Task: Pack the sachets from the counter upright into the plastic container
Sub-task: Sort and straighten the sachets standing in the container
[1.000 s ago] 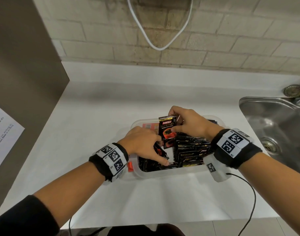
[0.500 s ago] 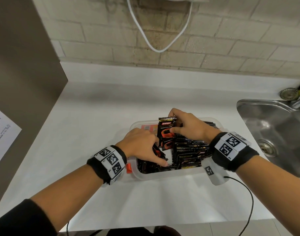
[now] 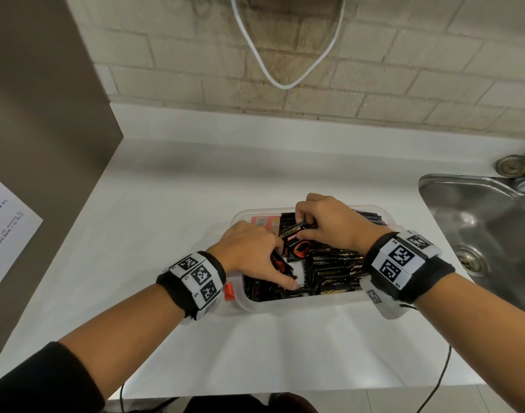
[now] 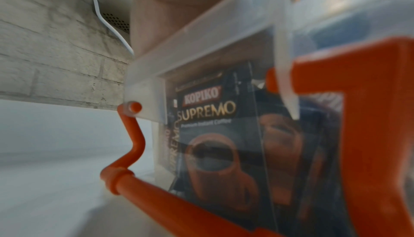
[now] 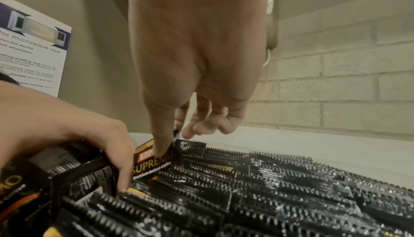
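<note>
We pinch one sachet (image 3: 297, 234) by its top edge with our right hand (image 3: 330, 223): the thumb presses its printed face and the index finger closes on the back, the other fingers (image 5: 201, 127) loosely curled behind. The sachet stands tilted in the middle of the plastic container (image 3: 285, 305), which sits on the white surface (image 3: 166, 204) just beside the sink (image 3: 479, 234). Our left hand (image 3: 249, 254) reaches into the container's left part with fingers extended downward and slightly spread, the fingertips (image 5: 123, 186) pressing against the packed sachets (image 3: 332, 272). These stand upright in rows on the right side. An orange latch (image 4: 369, 134) hangs at the container's left end.
</note>
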Motion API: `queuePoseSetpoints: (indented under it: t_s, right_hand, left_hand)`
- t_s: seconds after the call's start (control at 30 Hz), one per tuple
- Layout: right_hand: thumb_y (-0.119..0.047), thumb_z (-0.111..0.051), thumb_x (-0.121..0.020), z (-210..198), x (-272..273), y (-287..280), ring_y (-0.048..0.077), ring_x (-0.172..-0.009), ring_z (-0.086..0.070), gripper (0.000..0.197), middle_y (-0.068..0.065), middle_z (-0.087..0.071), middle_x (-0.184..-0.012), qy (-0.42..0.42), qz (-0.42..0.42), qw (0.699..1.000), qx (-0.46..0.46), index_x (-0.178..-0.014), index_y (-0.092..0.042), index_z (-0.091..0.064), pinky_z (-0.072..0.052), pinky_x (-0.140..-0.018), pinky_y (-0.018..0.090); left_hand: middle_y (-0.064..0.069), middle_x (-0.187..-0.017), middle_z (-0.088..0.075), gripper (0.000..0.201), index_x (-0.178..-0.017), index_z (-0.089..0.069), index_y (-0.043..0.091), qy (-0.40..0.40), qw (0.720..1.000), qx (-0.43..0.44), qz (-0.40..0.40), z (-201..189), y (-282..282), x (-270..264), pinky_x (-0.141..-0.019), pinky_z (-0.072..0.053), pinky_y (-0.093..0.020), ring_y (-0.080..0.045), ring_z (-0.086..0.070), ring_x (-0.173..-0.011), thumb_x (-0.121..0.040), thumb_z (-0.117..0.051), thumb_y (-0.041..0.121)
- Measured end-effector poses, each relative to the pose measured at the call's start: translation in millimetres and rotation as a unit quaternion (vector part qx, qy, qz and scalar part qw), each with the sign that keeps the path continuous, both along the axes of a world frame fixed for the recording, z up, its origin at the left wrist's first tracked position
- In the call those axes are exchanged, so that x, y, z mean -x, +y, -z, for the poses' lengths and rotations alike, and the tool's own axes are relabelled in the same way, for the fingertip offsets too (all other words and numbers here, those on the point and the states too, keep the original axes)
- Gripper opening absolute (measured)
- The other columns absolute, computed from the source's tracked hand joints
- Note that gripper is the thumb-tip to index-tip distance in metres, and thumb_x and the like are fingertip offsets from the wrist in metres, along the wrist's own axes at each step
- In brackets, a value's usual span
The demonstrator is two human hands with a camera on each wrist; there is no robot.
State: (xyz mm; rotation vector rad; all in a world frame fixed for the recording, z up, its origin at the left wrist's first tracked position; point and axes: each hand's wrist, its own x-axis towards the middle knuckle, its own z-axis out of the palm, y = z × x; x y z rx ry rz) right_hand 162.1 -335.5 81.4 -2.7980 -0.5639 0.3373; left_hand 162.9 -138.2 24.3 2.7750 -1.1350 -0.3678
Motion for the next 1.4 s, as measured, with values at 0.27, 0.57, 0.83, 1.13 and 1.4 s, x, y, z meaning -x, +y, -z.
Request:
queuePoseSetpoints:
  t_s: [0.27, 0.57, 0.83, 1.13, 1.4]
  right_hand:
    - [-0.018, -0.08, -0.084, -2, -2, -5, 0.019, -0.076, -0.061, 0.02, 0.002, -0.066, -0.082, 0.05, 0.061, 0.994, -0.07, -0.095, -0.016, -0.063, -0.051, -0.072, 0.032]
    - [-0.032, -0.083, -0.074, 6, -3, -1, 0.021, -0.096, -0.047, 0.046, 0.0, -0.042, -0.105, 0.021, 0.045, 0.998, 0.036, -0.109, -0.018, -0.056, -0.045, -0.077, 0.033]
    - [-0.033, -0.079, -0.079, 14, -4, 15, 0.024, -0.118, -0.037, 0.071, 0.005, -0.037, -0.131, -0.049, -0.036, 0.988, 0.144, -0.137, -0.021, -0.039, -0.043, -0.093, 0.036]
    - [-0.036, -0.079, -0.08, 12, -1, 13, 0.024, -0.117, -0.039, 0.07, 0.006, -0.04, -0.127, -0.036, -0.033, 0.991, 0.123, -0.137, -0.019, -0.041, -0.045, -0.095, 0.039]
    - [-0.026, -0.071, -0.086, 2, 19, 14, 0.015, -0.09, -0.056, 0.027, 0.0, -0.058, -0.101, -0.013, -0.023, 0.999, -0.04, -0.108, -0.015, -0.063, -0.046, -0.075, 0.027]
  left_hand:
    - [0.014, -0.068, -0.06, 0.082, -0.089, -0.067, 0.034, 0.005, 1.0, 0.002, -0.006, -1, 0, 0, -0.057, -0.041, -0.028, -0.008, -0.056, -0.067, -0.052, -0.041, 0.103]
    - [0.013, -0.065, -0.061, 0.074, -0.086, -0.066, 0.036, 0.012, 1.0, 0.001, -0.006, -5, 0, 1, -0.055, -0.036, -0.028, -0.006, -0.056, -0.064, -0.055, -0.045, 0.1]
    - [0.011, -0.056, -0.057, 0.075, -0.069, -0.062, 0.027, -0.005, 1.0, 0.007, -0.013, -2, -2, 2, -0.051, -0.031, -0.029, -0.009, -0.055, -0.057, -0.055, -0.047, 0.1]
    - [0.014, -0.068, -0.057, 0.075, -0.076, -0.06, 0.029, -0.012, 1.0, 0.011, -0.013, 2, -1, 0, -0.06, -0.045, -0.03, -0.011, -0.056, -0.068, -0.054, -0.045, 0.1]
    - [0.013, -0.074, -0.062, 0.083, -0.087, -0.067, 0.03, 0.009, 1.0, -0.026, -0.003, 1, -1, -2, -0.073, -0.052, -0.034, -0.011, -0.058, -0.075, -0.055, -0.039, 0.102]
